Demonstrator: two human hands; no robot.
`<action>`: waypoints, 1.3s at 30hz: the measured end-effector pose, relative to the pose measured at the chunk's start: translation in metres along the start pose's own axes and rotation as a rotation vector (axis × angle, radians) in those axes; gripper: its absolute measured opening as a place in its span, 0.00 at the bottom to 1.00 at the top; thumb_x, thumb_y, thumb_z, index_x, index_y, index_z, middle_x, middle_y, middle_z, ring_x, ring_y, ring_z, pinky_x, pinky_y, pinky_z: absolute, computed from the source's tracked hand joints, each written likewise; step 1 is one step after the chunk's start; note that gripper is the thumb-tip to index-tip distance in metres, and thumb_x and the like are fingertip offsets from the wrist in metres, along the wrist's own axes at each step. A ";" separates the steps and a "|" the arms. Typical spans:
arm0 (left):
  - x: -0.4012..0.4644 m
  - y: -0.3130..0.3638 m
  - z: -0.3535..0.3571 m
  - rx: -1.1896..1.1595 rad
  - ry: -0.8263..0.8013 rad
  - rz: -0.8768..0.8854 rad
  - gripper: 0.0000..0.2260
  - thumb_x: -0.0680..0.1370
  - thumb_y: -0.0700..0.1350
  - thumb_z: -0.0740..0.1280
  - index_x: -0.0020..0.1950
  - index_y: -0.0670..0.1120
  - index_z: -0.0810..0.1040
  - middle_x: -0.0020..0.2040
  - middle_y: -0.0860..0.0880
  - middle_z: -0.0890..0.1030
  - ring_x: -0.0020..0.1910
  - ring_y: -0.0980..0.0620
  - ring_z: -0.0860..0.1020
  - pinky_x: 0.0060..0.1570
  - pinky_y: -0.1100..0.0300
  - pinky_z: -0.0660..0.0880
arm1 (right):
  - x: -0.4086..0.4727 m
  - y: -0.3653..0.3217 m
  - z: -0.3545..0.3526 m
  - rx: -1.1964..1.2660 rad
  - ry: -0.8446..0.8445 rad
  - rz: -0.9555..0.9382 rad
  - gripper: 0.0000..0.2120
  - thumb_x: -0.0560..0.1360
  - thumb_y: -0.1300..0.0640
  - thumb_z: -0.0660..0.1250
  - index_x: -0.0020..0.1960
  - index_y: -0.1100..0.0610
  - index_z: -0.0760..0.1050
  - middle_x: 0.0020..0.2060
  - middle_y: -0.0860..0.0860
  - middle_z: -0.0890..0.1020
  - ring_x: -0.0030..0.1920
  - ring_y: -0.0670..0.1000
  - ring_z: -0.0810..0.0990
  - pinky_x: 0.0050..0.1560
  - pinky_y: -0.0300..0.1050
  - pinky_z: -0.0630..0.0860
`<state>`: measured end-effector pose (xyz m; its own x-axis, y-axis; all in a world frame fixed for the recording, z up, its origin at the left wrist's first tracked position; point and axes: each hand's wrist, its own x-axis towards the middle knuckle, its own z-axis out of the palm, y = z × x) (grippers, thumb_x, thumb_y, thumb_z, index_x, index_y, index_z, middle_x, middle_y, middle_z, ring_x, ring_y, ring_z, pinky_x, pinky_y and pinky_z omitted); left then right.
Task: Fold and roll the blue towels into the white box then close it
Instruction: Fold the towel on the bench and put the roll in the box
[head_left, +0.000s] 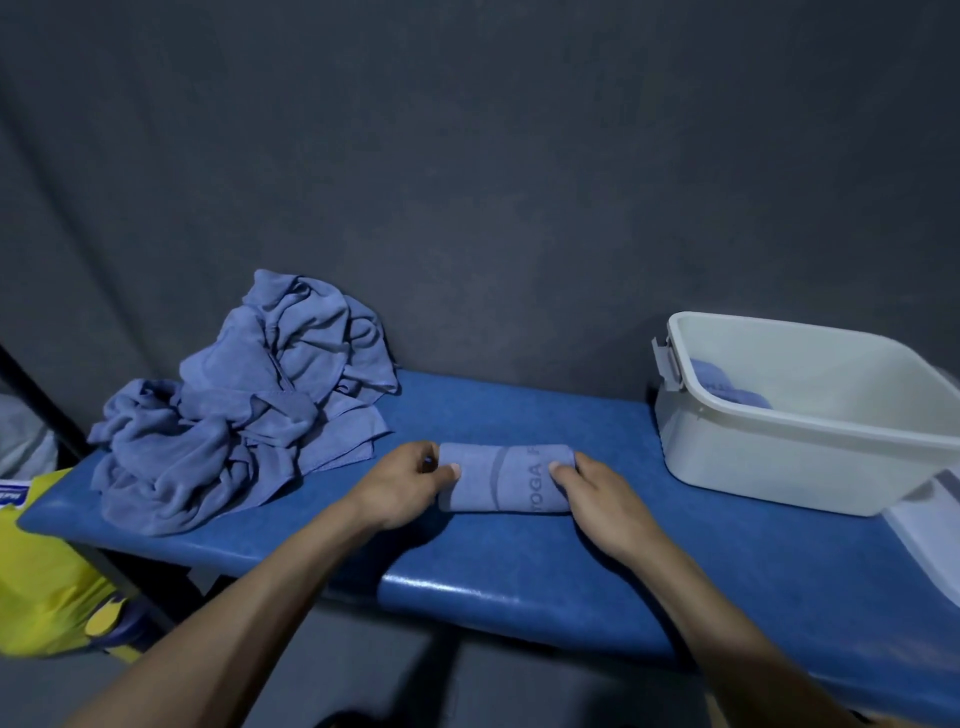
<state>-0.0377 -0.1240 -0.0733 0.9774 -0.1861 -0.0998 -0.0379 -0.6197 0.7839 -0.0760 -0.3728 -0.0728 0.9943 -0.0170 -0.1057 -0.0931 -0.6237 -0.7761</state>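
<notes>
A person's two bare forearms reach forward from the near edge over a padded blue bench (519, 582). The left hand (410, 480) grips the left end of a rolled blue towel (506, 478), thumb on top and fingers curled round the end; the right hand (597, 491) pinches the right end the same way, so the hands sit apart with the roll clamped between them. The roll lies at twelve o'clock from the person, its long axis running from nine to three, printed lettering facing up. Farther off at about two o'clock stands the open white box (810, 447), well apart from the roll, with another blue roll (727, 387) already lying inside against its left wall. The right hand is the nearer one to it, so the carry looks set to go rightward and away. At ten o'clock, near the dark backdrop, a heap of unfolded blue towels (239, 405) waits. The box's lid cannot be made out for certain.
</notes>
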 end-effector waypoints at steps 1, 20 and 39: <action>0.003 0.002 -0.001 0.001 0.000 -0.024 0.11 0.82 0.49 0.67 0.42 0.47 0.73 0.36 0.51 0.78 0.38 0.51 0.76 0.42 0.56 0.73 | 0.004 -0.002 0.001 -0.036 0.010 0.020 0.16 0.83 0.45 0.53 0.52 0.51 0.77 0.50 0.45 0.81 0.51 0.47 0.79 0.48 0.45 0.73; 0.036 0.028 -0.009 0.288 -0.099 -0.127 0.15 0.81 0.55 0.60 0.53 0.45 0.77 0.49 0.48 0.78 0.45 0.50 0.78 0.43 0.54 0.75 | 0.038 0.001 0.012 -0.338 0.097 0.151 0.18 0.82 0.38 0.52 0.47 0.53 0.66 0.54 0.53 0.76 0.54 0.58 0.78 0.56 0.55 0.76; -0.005 0.066 -0.014 -0.433 -0.149 0.265 0.09 0.68 0.40 0.66 0.46 0.44 0.71 0.38 0.54 0.73 0.38 0.55 0.70 0.41 0.59 0.67 | 0.003 -0.019 -0.036 1.063 0.135 0.060 0.17 0.76 0.57 0.72 0.63 0.58 0.76 0.51 0.56 0.86 0.48 0.52 0.85 0.48 0.49 0.80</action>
<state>-0.0420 -0.1536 -0.0125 0.9049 -0.4190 0.0746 -0.1592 -0.1706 0.9724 -0.0697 -0.3887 -0.0359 0.9780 -0.1521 -0.1430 -0.0757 0.3799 -0.9219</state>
